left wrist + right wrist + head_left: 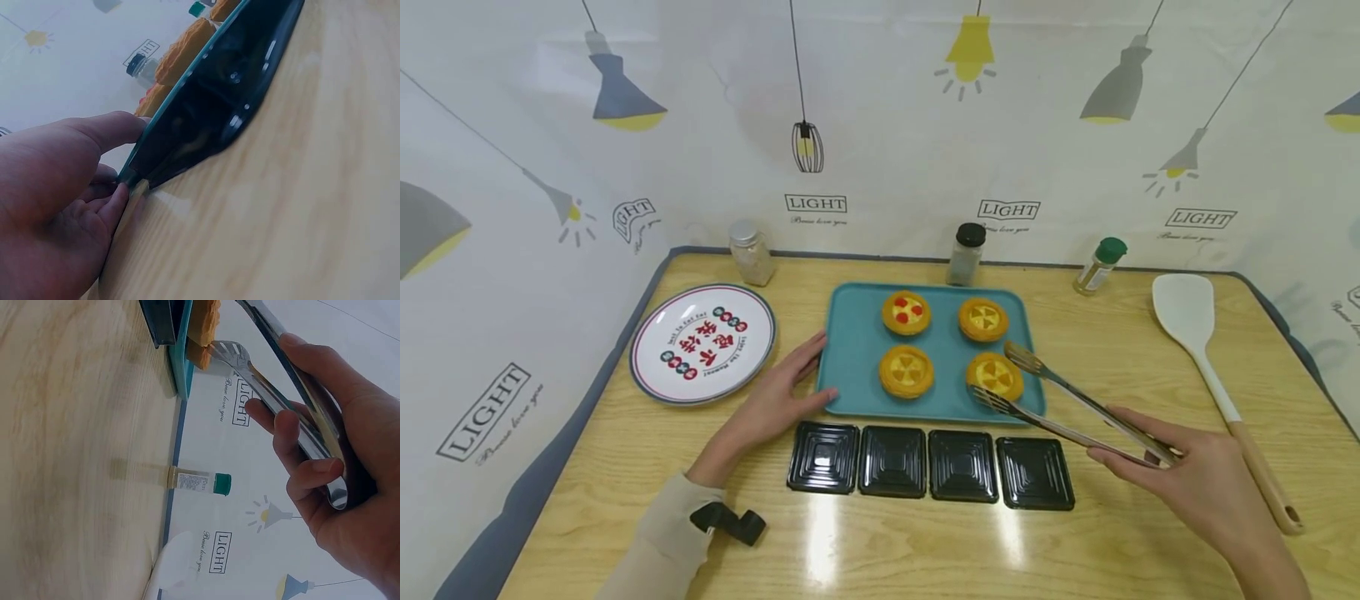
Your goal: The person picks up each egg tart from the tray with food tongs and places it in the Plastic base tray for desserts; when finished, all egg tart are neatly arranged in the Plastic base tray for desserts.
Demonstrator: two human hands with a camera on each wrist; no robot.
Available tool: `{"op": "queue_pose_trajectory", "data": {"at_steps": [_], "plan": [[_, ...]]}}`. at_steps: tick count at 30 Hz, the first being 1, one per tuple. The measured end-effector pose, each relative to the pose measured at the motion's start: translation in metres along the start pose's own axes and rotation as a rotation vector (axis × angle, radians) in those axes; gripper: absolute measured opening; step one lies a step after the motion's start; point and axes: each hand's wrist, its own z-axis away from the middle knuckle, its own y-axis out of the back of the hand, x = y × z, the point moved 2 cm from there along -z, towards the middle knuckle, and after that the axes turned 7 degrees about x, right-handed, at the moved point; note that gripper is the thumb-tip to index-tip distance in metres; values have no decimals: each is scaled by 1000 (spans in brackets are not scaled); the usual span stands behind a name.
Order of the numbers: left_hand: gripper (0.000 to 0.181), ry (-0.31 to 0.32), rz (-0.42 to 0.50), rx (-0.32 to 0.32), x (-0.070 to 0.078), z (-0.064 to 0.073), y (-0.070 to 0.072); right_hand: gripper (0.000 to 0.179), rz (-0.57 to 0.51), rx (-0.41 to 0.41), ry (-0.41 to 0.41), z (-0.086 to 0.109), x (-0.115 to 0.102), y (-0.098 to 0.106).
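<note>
My right hand (pixel 1195 475) grips metal tongs (pixel 1097 408), thumb on one arm and fingers curled round the other in the right wrist view. The tong tips stand apart on either side of the front-right egg tart (pixel 995 377); whether they touch it I cannot tell. That tart lies on a teal tray (pixel 850 333) with two more yellow-topped tarts and a red-dotted tart (pixel 906 313). At the tray's left edge is my left hand (pixel 782 392), thumb on the rim and fingers along the side. Several black square plastic trays (pixel 891 462) lie in a row before it.
A white plate (pixel 700 343) with red lettering sits at left. Spice jars stand along the back: a silver-capped jar (pixel 751 252), a black-capped jar (pixel 967 254) and a green-capped jar (pixel 1101 266). At right lies a white spatula (pixel 1187 312) with a wooden handle.
</note>
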Motion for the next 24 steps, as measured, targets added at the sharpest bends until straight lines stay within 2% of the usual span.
{"op": "queue_pose_trajectory", "data": {"at_steps": [7, 17, 21, 24], "plan": [[81, 1, 1, 5, 0, 1, -1, 49, 11, 6, 16, -1, 0, -3], [81, 2, -3, 5, -3, 2, -2, 50, -36, 31, 53, 0, 2, -7], [81, -5, -3, 4, -3, 1, -2, 52, -44, 81, 96, 0, -3, -3], [80, -10, -7, 4, -2, 0, -1, 55, -76, 91, 165, -2, -20, -1]]}}
